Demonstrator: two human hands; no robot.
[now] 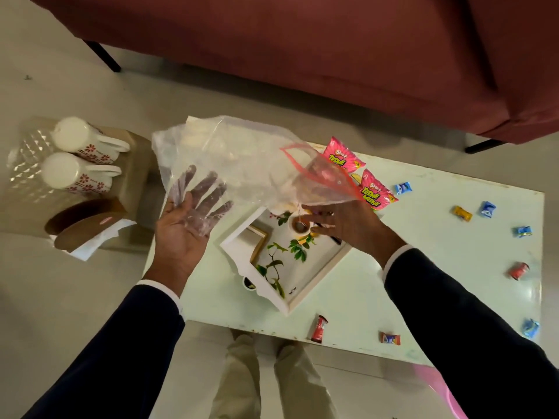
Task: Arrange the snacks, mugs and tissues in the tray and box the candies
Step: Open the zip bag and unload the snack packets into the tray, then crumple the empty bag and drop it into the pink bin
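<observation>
Head view: a clear zip bag (242, 164) is held above the tray (317, 276) on the counter (423, 282).
Its red-zipped mouth is pointed right; the left hand (187, 222) is spread open beneath, the right hand (348, 225) lies flat, grip indiscernible.

Tray (314, 276) sits on table (423, 267), 2 snack packets (360, 176) behind it, candies (487, 208) scattered right and front. 2 mugs (81, 158) and tissue holder (84, 228) on side stand left.
</observation>
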